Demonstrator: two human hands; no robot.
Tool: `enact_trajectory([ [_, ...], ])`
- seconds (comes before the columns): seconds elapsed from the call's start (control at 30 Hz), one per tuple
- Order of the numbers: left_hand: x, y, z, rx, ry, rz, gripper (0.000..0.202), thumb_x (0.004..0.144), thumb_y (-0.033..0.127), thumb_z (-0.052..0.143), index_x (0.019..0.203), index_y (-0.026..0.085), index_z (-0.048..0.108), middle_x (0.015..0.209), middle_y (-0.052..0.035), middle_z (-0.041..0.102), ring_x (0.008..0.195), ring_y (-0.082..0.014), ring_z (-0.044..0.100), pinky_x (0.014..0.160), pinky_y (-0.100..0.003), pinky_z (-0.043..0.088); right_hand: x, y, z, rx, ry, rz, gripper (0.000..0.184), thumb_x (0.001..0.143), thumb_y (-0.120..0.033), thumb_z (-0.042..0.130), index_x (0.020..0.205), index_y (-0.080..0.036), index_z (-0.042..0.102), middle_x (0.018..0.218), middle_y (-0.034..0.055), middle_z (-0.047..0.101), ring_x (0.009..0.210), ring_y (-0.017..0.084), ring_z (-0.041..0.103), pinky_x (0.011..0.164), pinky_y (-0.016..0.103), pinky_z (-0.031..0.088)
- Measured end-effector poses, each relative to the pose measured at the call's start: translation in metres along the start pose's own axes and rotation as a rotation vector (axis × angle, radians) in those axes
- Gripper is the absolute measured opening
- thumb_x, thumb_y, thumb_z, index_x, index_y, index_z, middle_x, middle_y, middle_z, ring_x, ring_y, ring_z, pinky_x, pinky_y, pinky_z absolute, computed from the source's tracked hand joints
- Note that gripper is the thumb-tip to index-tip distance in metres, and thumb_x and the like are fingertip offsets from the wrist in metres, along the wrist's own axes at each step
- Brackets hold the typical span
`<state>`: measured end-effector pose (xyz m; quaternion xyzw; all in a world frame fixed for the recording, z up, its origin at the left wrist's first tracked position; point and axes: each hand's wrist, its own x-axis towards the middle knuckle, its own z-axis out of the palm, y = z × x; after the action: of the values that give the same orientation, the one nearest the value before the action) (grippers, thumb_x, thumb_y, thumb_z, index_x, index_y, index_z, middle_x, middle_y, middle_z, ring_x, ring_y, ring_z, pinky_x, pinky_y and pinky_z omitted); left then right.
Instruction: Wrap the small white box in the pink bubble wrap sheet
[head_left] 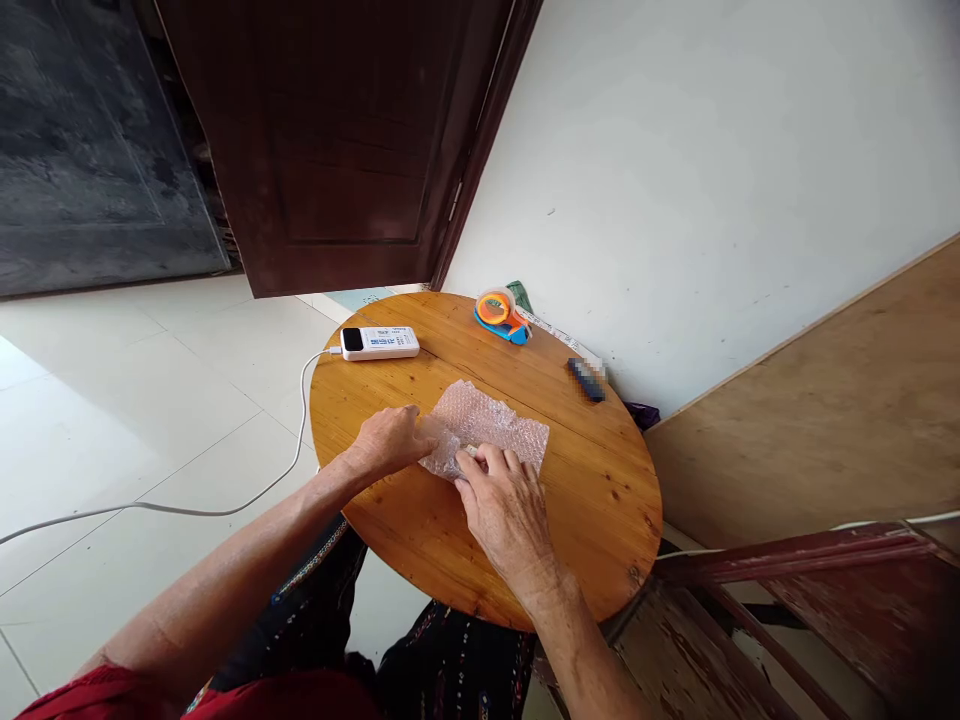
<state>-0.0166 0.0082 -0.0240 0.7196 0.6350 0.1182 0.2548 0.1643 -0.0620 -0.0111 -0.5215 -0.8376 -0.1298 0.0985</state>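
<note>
A sheet of clear bubble wrap point(517, 432) lies on the round wooden table point(600, 540), its left side folded over. My left hand point(390, 440) pinches that left side between thumb and fingers. My right hand point(508, 505) rests on the front of the wrap with its fingers bent and close together. Under its fingertips a small pale thing shows in part; its kind is hidden by the fingers and the plastic.
Behind my left hand lies a white device point(382, 343) with a dark screen, its white cable point(300, 430) running off leftward. An orange and blue tape dispenser point(501, 316) and a blurred dark object point(586, 380) sit by the wall. A wooden chair point(795, 560) stands to the right.
</note>
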Motion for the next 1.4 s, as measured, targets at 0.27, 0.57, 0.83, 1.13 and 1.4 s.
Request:
enact_trajectory([
  [0.27,0.013,0.001,-0.004,0.055,-0.021,0.051,0.018,0.074,0.035,0.064,0.066,0.019,0.061,0.074,-0.0053,0.068,0.077,-0.0224,0.065,0.064,-0.027,0.044,0.011,0.004,0.0,-0.04,-0.04,-0.047,0.008,0.089,-0.02,0.065,0.095,-0.024,0.067,0.091,0.0084,0.062,0.086,0.024,0.055,0.07,0.037,0.043],
  [0.57,0.006,0.015,0.007,-0.762,-0.16,0.003,0.018,0.077,0.013,0.057,0.065,0.019,0.046,0.051,0.0065,0.052,0.047,-0.0104,0.056,0.047,-0.02,0.044,0.015,0.004,0.0,0.01,-0.111,-0.01,0.004,0.088,-0.019,0.065,0.09,-0.022,0.067,0.094,0.0102,0.063,0.091,0.027,0.056,0.073,0.039,0.045],
  [0.83,0.005,0.031,0.017,-0.925,-0.212,0.048,0.01,0.073,0.008,0.056,0.068,0.016,0.051,0.052,0.0043,0.057,0.046,-0.0096,0.056,0.047,-0.019,0.046,0.007,0.005,0.001,0.195,-0.032,0.118,0.046,0.087,-0.023,0.068,0.128,-0.013,0.05,0.108,0.0155,0.069,0.103,0.032,0.061,0.087,0.045,0.049],
  [1.13,-0.007,0.037,-0.01,-0.301,-0.32,0.557,0.024,0.073,0.014,0.053,0.085,0.015,0.073,0.085,-0.0015,0.071,0.08,-0.0157,0.063,0.069,-0.022,0.047,-0.012,0.021,-0.003,0.441,0.053,0.06,0.046,0.086,-0.019,0.063,0.13,-0.018,0.051,0.123,0.0131,0.066,0.114,0.031,0.06,0.098,0.048,0.048],
  [1.4,-0.011,0.044,0.011,-0.018,0.005,0.629,0.018,0.078,0.01,0.057,0.08,0.016,0.075,0.099,-0.0091,0.069,0.095,-0.0224,0.062,0.088,-0.032,0.048,-0.067,0.054,0.008,0.567,0.163,0.642,0.048,0.085,-0.048,0.057,0.122,-0.017,0.058,0.115,0.0143,0.068,0.092,0.026,0.068,0.082,0.042,0.053],
])
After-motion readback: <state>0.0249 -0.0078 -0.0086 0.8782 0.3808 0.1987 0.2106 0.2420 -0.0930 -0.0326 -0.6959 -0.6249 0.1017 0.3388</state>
